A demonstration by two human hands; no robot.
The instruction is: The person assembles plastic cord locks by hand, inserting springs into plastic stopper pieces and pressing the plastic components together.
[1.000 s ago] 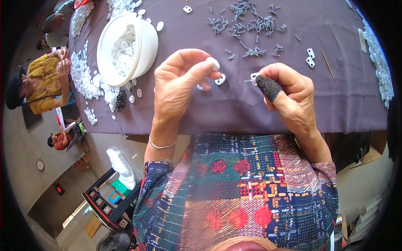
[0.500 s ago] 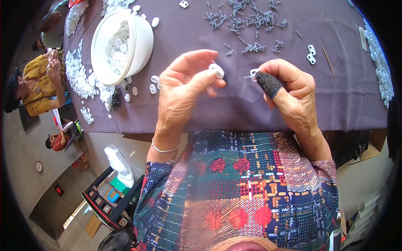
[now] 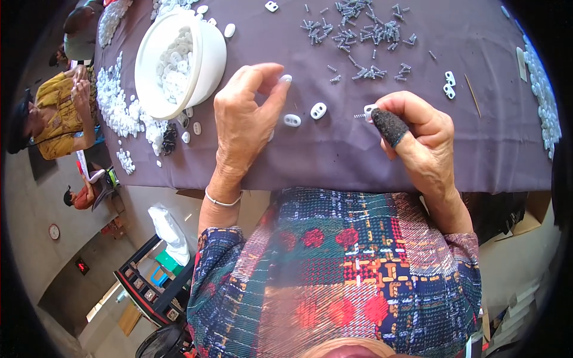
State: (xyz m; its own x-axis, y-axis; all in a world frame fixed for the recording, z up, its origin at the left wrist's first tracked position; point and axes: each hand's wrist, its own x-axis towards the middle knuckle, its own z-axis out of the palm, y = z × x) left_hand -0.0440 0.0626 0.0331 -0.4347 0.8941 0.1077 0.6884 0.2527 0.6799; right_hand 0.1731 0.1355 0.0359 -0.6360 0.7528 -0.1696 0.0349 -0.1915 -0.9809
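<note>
At the right hand [image 3: 421, 132], pinched white piece [image 3: 369, 111], spring [image 3: 359, 116] jutting leftward

Two cord-lock pieces [image 3: 318, 111] on the tablecloth [image 3: 334, 161] between your left hand [image 3: 246, 116] and right hand [image 3: 412, 134], coil springs [image 3: 391, 31] scattered beyond them, a tub [image 3: 210, 62] holding loose pieces [image 3: 174, 79] to your left, piled pieces [image 3: 111, 98] left of it, a thin stick [image 3: 473, 95] beyond your right hand

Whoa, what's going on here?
The person's right hand pinches a small white piece, with a spring poking out to its left. The left hand is above the purple cloth; I can't tell if it holds anything. Two loose white pieces lie near it. A white tub of pieces stands to the left, and loose springs lie farther back.
</note>
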